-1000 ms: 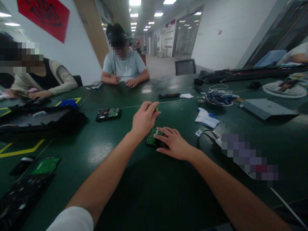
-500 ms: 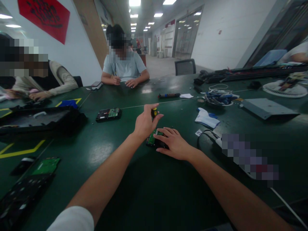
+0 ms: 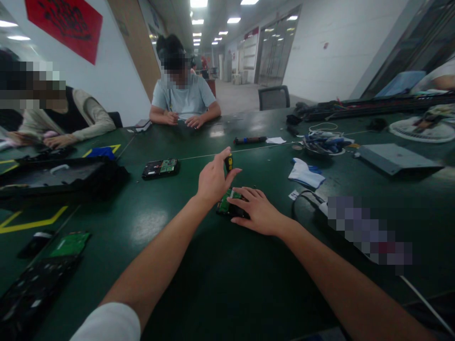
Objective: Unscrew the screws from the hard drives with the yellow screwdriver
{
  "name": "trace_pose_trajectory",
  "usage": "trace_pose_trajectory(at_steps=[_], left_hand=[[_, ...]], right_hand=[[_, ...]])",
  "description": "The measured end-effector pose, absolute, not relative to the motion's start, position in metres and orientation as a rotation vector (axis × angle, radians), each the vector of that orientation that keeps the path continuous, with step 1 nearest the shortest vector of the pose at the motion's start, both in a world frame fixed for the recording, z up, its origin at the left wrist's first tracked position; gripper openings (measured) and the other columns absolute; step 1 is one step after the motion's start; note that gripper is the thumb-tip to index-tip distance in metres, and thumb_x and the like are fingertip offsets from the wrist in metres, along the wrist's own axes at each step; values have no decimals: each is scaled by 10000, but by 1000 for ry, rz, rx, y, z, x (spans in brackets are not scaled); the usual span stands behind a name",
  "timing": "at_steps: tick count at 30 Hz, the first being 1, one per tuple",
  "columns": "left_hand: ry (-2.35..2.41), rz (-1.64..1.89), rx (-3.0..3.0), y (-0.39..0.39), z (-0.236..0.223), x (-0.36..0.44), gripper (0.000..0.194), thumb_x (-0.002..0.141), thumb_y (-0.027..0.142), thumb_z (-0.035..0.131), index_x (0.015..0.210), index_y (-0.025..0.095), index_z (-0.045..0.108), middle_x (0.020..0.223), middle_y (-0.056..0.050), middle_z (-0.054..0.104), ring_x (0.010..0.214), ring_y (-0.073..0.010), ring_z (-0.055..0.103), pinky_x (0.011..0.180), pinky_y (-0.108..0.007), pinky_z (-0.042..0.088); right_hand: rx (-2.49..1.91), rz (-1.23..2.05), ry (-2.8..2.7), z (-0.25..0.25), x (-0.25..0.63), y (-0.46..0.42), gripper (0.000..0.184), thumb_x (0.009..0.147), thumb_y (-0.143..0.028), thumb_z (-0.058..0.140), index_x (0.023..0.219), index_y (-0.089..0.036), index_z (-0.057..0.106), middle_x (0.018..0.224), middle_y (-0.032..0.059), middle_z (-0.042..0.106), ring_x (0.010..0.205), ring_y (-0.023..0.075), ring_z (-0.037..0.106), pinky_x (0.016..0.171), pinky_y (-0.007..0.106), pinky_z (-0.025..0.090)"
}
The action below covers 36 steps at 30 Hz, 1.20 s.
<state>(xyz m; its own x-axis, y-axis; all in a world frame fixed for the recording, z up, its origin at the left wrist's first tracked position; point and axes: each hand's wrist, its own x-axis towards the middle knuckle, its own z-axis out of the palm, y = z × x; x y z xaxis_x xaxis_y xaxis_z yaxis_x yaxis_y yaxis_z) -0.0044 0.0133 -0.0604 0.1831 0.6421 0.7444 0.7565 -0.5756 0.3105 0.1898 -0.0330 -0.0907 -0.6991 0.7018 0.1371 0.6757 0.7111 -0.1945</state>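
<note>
My left hand (image 3: 212,179) is closed around the yellow and black handle of a screwdriver (image 3: 229,163), held roughly upright, its thumb pointing right. The screwdriver's tip is hidden behind my hands. Below it, a hard drive (image 3: 223,207) with a green circuit board lies on the dark green table. My right hand (image 3: 259,213) rests flat over the drive's right part with fingers spread, covering much of it.
Another drive (image 3: 160,168) lies left, beyond my left hand. At the near left are a black drive (image 3: 39,289) and a loose green board (image 3: 71,244). A glove (image 3: 305,174), a power strip (image 3: 362,232) and a metal case (image 3: 398,159) are right. Two people sit opposite.
The fingers of my left hand have straightened and lifted a little at the handle, and more of the screwdriver shows. My right hand has stayed on the drive.
</note>
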Motion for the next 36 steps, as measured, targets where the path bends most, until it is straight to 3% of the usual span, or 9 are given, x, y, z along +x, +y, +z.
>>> trace_pose_trajectory(at_steps=[3, 6, 10, 16, 20, 23, 28, 33, 36], left_hand=[[-1490, -1433, -2287, 14, -59, -4, 513, 916, 407, 761, 1319, 211, 510, 1262, -140, 728, 1032, -271, 747, 880, -423, 594], [-1458, -1501, -2326, 13, -55, -4, 364, 943, 328, 728, 1230, 224, 531, 1148, -87, 741, 951, -217, 734, 862, -389, 589], [-1275, -1476, -2353, 12, -50, -4, 260, 974, 230, 646, 1229, 201, 603, 1216, -113, 686, 1094, -219, 682, 918, -369, 583], [-1321, -1323, -2377, 13, -54, -5, 376, 1040, 198, 510, 1414, 212, 540, 1401, -143, 664, 1296, -241, 642, 1080, -404, 525], [-1488, -1244, -2292, 14, -58, -6, 546, 983, 400, 672, 1453, 202, 479, 1379, -169, 681, 1166, -284, 714, 976, -419, 566], [-1508, -1250, -2256, 14, -58, -6, 507, 949, 456, 711, 1342, 188, 535, 1262, -154, 719, 1045, -267, 735, 908, -400, 575], [-1403, -1234, -2240, 11, -50, -5, 315, 998, 322, 642, 1276, 184, 590, 1222, -142, 697, 1108, -256, 685, 919, -384, 564], [-1343, -1095, -2256, 10, -45, -5, 343, 1004, 202, 588, 1347, 200, 605, 1330, -159, 696, 1232, -286, 660, 1039, -440, 522], [-1382, -1081, -2270, 12, -48, -4, 395, 1005, 228, 600, 1395, 198, 544, 1430, -175, 661, 1284, -296, 657, 1066, -449, 515]], right_hand=[[-1108, 194, -2715, -91, 190, -33, 638, 967, -528, 678, 1532, -256, 562, 1671, 151, 393, 1499, 428, 384, 1197, 632, 332], [-1104, 199, -2714, -92, 190, -33, 640, 969, -538, 671, 1533, -257, 560, 1688, 154, 364, 1502, 427, 378, 1195, 632, 331], [-1093, 189, -2707, -93, 191, -32, 627, 974, -540, 662, 1529, -265, 562, 1685, 151, 368, 1503, 411, 379, 1193, 622, 334], [-1107, 190, -2708, -94, 191, -32, 641, 971, -561, 657, 1533, -269, 560, 1650, 169, 415, 1503, 416, 382, 1198, 626, 326], [-1115, 204, -2702, -94, 191, -32, 648, 969, -559, 661, 1538, -266, 555, 1654, 179, 405, 1508, 428, 373, 1200, 635, 316], [-1104, 216, -2699, -95, 192, -32, 639, 973, -557, 657, 1533, -267, 559, 1654, 174, 410, 1508, 424, 372, 1197, 636, 316], [-1092, 205, -2701, -95, 192, -31, 634, 973, -556, 656, 1527, -263, 563, 1655, 158, 413, 1502, 416, 375, 1194, 631, 325], [-1069, 209, -2693, -94, 192, -31, 610, 975, -531, 659, 1517, -265, 571, 1607, 139, 473, 1468, 407, 412, 1183, 623, 344], [-1063, 218, -2692, -94, 192, -31, 610, 980, -547, 642, 1519, -274, 565, 1585, 129, 498, 1466, 414, 409, 1180, 640, 339]])
